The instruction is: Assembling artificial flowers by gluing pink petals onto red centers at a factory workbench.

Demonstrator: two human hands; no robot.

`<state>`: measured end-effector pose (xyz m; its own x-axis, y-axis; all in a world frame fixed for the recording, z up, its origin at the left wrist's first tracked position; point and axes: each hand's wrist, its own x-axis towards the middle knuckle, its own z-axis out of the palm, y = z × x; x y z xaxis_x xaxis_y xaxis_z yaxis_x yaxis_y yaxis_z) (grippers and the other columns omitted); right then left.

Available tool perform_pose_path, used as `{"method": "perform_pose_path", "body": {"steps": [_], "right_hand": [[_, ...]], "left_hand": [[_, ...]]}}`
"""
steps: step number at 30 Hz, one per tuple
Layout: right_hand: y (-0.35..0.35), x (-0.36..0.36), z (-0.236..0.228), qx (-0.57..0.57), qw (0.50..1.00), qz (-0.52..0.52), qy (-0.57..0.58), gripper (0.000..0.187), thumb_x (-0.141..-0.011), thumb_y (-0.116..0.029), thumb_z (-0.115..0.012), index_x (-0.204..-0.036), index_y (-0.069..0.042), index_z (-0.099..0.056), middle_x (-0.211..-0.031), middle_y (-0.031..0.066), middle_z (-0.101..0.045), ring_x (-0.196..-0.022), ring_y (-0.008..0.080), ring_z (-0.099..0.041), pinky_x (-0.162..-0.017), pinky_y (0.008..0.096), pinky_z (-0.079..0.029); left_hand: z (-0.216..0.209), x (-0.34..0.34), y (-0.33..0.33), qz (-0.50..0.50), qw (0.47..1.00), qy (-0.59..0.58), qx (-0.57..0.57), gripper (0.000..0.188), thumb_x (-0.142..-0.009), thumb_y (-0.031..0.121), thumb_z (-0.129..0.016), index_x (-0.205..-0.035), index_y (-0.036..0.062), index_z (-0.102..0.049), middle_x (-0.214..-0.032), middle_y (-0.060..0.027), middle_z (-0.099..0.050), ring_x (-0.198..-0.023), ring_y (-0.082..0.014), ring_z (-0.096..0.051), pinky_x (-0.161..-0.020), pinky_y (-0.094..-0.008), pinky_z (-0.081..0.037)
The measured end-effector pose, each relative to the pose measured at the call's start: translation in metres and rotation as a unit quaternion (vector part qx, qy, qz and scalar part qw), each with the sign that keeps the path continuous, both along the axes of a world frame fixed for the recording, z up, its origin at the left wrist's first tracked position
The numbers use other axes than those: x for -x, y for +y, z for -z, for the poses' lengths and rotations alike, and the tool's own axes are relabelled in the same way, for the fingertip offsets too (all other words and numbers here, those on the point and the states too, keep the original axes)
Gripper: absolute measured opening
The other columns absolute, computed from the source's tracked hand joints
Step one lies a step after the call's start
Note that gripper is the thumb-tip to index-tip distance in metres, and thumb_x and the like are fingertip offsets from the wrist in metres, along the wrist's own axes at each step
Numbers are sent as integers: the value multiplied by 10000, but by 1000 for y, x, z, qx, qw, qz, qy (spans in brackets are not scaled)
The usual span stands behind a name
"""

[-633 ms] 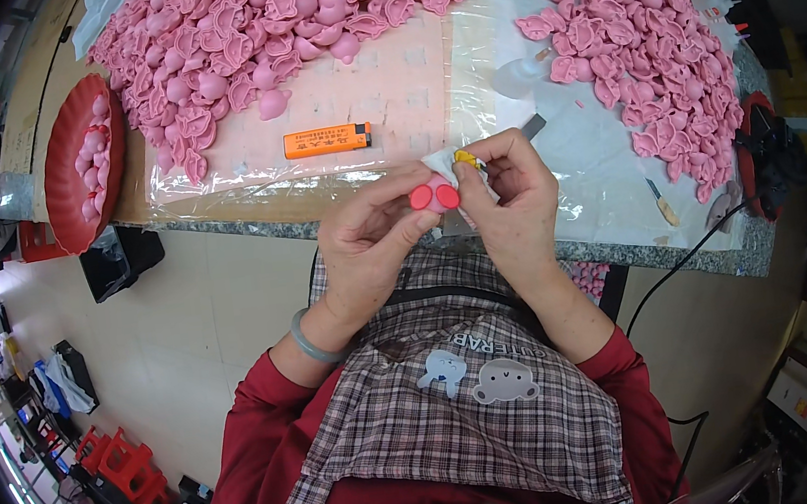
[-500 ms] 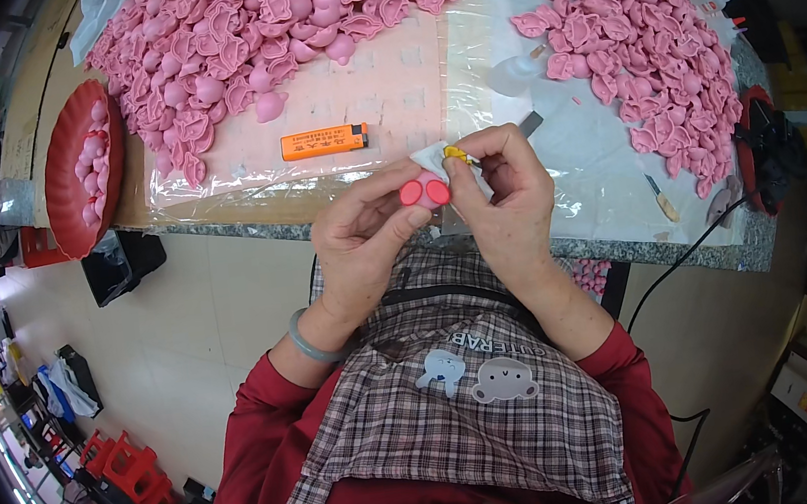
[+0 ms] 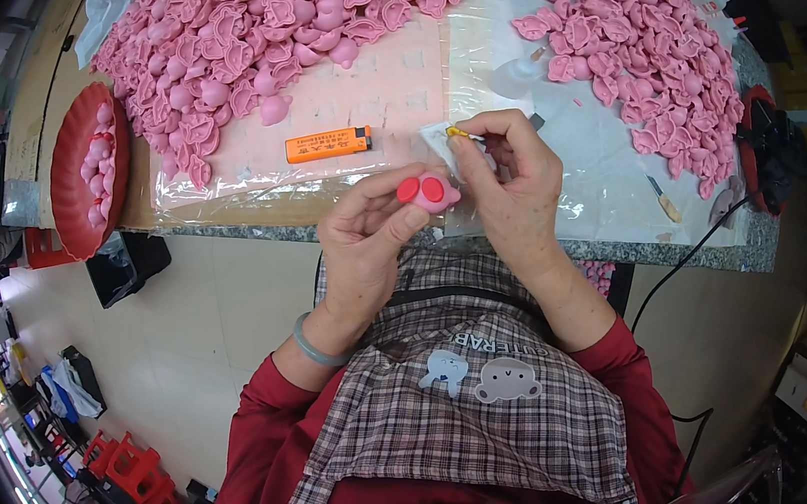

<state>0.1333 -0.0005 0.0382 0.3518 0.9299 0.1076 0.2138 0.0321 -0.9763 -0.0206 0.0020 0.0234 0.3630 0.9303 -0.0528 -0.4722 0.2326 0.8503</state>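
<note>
Pinched in the fingers of my left hand (image 3: 367,226) is a small rounded pink toy figure (image 3: 443,199), its two red ovals facing up. To the right of it, my right hand (image 3: 516,183) is closed on a folded white cloth (image 3: 438,139). A small yellow piece (image 3: 455,132) shows at those fingertips; its kind is unclear. The cloth and the figure are apart. Behind the right hand a dark flat end (image 3: 537,122) sticks out, mostly hidden. An orange lighter (image 3: 328,144) lies on the table beyond my hands.
Heaps of pink molded pieces cover the far left (image 3: 227,47) and right (image 3: 646,51). A red fluted dish (image 3: 68,182) with pink balls stands at the left edge. On the right are a small knife (image 3: 665,200), a translucent bottle (image 3: 515,75) and a black cable (image 3: 686,253).
My right hand has drawn the cloth up and away from the pink figure. The left hand has shifted slightly right and tilted the figure, which now shows more of its side.
</note>
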Motion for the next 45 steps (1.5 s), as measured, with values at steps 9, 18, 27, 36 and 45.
{"method": "perform_pose_path", "body": {"steps": [9,18,27,36,45], "right_hand": [[-13,-13,-8,-112,985,-22,-131,169,-789,45,-669,-947,-16,-671,-903,98,-630,-766,201,-640,-610,282,-502],[-3,-16,4,-116,963,-44,-238,149,-817,58,-646,-951,7,-685,-912,86,-641,-777,137,-624,-649,236,-492],[-11,-2,-14,-149,981,-87,-86,170,-800,2,-701,-968,-17,-684,-895,67,-609,-652,81,-538,-545,187,-422],[-18,2,-6,-153,984,-71,-53,137,-786,41,-713,-910,26,-656,-841,67,-595,-671,70,-524,-549,177,-399],[-26,2,1,-150,986,-71,-19,112,-801,77,-683,-881,32,-620,-835,70,-572,-701,77,-509,-575,182,-404]], "left_hand": [[5,4,10,28,992,-109,64,320,-895,92,-623,-1186,-28,-563,-1148,-192,-620,-1014,-264,-639,-904,-346,-513],[-2,4,12,36,963,-200,176,319,-932,171,-592,-1184,-18,-552,-1129,-192,-619,-990,-233,-638,-888,-319,-526],[-1,1,12,20,965,-192,175,253,-930,144,-592,-1136,1,-565,-1098,-156,-630,-973,-198,-640,-873,-309,-534],[-4,2,11,16,996,-84,25,285,-878,60,-643,-1140,-16,-559,-1160,-189,-623,-1051,-223,-625,-905,-336,-520],[0,2,5,13,999,-43,14,321,-858,82,-670,-1145,-17,-567,-1160,-231,-613,-1091,-282,-611,-967,-409,-486]]}}
